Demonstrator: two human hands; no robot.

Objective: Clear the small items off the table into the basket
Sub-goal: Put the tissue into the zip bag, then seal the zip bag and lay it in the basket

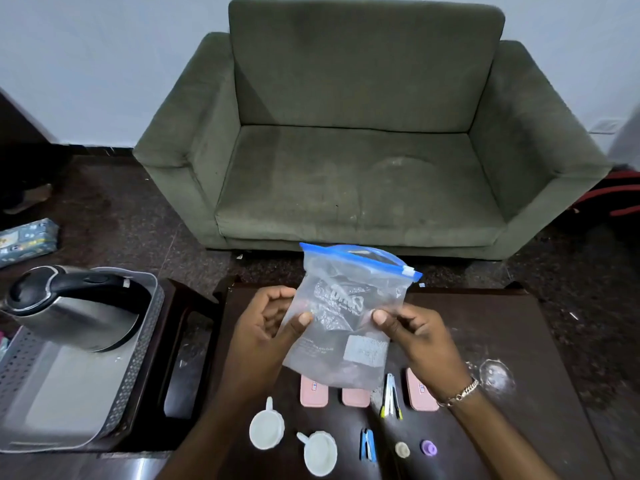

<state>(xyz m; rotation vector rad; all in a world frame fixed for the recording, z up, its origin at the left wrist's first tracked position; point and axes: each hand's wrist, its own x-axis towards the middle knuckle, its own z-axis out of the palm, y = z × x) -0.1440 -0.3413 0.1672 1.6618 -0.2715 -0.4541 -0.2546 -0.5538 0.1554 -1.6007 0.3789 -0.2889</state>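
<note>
I hold a clear zip bag with a blue seal upright above the dark wooden table. My left hand pinches its left side and my right hand pinches its right side. Below the bag lie three pink cases, partly hidden by it, and a white tweezer-like tool. Nearer me are two small white cups, a blue clip, a beige cap and a purple cap. The grey perforated basket stands at the left.
A steel kettle with a black handle sits in the basket's far end, on a side stool. A green sofa faces the table. A white smudge marks the table at the right. A packet lies on the floor, left.
</note>
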